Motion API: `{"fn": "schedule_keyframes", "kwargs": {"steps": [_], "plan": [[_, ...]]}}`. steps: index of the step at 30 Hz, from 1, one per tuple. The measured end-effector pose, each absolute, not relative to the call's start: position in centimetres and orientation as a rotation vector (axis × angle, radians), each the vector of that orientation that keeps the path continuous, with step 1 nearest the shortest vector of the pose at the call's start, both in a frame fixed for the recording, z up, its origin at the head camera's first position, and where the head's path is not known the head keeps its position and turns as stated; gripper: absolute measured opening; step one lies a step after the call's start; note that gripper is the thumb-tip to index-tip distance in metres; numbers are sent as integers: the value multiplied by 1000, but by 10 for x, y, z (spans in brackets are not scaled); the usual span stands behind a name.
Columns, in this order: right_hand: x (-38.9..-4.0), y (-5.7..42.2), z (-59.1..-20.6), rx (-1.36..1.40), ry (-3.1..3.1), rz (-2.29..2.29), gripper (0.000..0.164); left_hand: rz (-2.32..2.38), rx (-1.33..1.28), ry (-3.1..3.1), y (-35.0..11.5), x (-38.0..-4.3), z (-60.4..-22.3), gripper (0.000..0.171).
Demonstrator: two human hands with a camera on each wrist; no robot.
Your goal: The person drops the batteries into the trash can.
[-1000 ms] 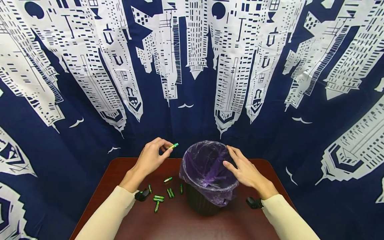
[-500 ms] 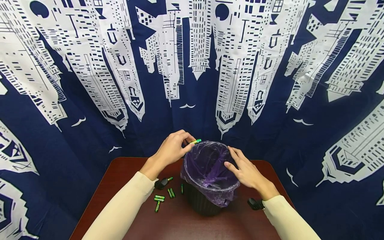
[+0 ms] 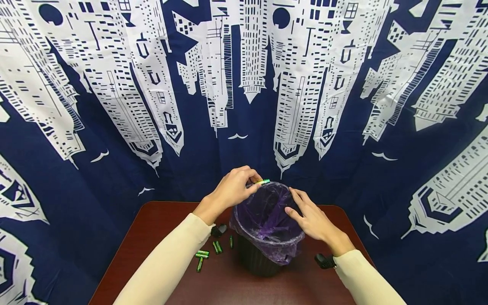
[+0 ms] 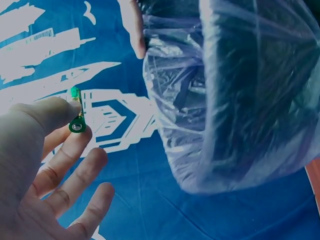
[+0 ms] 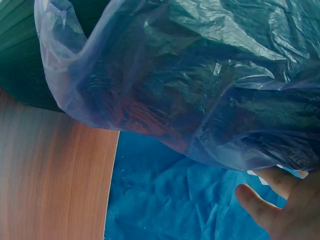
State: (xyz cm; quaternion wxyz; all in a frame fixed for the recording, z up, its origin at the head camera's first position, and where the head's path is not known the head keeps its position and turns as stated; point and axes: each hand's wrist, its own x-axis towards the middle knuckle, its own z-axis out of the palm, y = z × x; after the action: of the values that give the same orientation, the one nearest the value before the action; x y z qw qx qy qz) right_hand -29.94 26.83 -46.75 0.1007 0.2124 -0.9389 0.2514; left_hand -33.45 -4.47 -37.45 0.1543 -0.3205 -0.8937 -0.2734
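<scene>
My left hand (image 3: 237, 186) pinches a green battery (image 3: 263, 181) between thumb and fingers, over the far left rim of the bin. In the left wrist view, the same battery (image 4: 76, 112) sits between thumb and index finger, while the other fingers spread apart. A dark waste bin (image 3: 253, 256) stands upright on the table, lined with a translucent purple bag (image 3: 267, 237) folded over its rim. My right hand (image 3: 314, 218) rests against the bin's right rim with fairly straight fingers. In the right wrist view, the bag (image 5: 165, 85) partly hides that hand's fingers.
Several green batteries lie left of the bin: one close beside it (image 3: 231, 242), a pair (image 3: 217, 247) farther left, and a group (image 3: 202, 254) nearer the front. The brown table (image 3: 213, 286) ends at a curtain (image 3: 244, 148) printed with buildings.
My left hand has carried the battery rightward, from left of the bin to above its far left rim. The right hand has stayed at the right rim.
</scene>
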Motion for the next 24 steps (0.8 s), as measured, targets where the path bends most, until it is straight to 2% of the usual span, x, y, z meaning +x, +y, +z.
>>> {"fn": "schedule_keyframes", "kwargs": {"steps": [8,24], "plan": [[-300,269,-469,632,-2783,755,79,-691,-867,-2664,-44,-335,-385,48],[-302,267,-469,633,-2780,752,79,-670,-827,-2668,-65,-332,-398,47]]}}
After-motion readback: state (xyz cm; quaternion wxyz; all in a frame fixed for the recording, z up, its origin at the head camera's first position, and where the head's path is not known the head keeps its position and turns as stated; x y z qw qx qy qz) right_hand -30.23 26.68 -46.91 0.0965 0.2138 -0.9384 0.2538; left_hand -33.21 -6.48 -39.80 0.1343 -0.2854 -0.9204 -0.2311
